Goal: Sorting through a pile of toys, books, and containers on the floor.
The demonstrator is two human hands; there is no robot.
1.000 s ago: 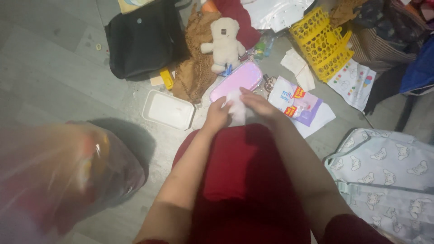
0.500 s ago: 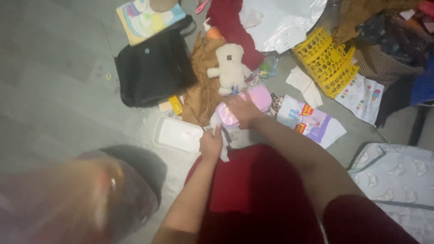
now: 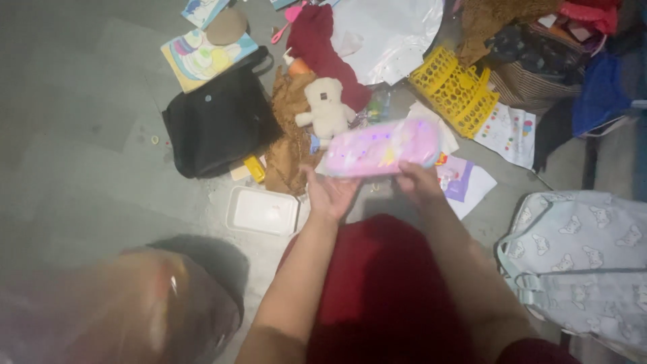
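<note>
Both hands, left [image 3: 331, 195] and right [image 3: 416, 180], grip the pink case [image 3: 379, 148] from below; keep it level, fingers spread toward its ends.

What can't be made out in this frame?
Head view only:
- Pink case: motion-blurred; pattern unreadable.
- Left hand, right hand: fingertips hidden behind the case.
- Bottom-left object: blurred, too close.
- Pale backpack: cut off by the right edge.

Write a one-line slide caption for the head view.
Both hands, left hand and right hand, lift a pink pencil case above a cluttered floor, near a white teddy bear.
</note>
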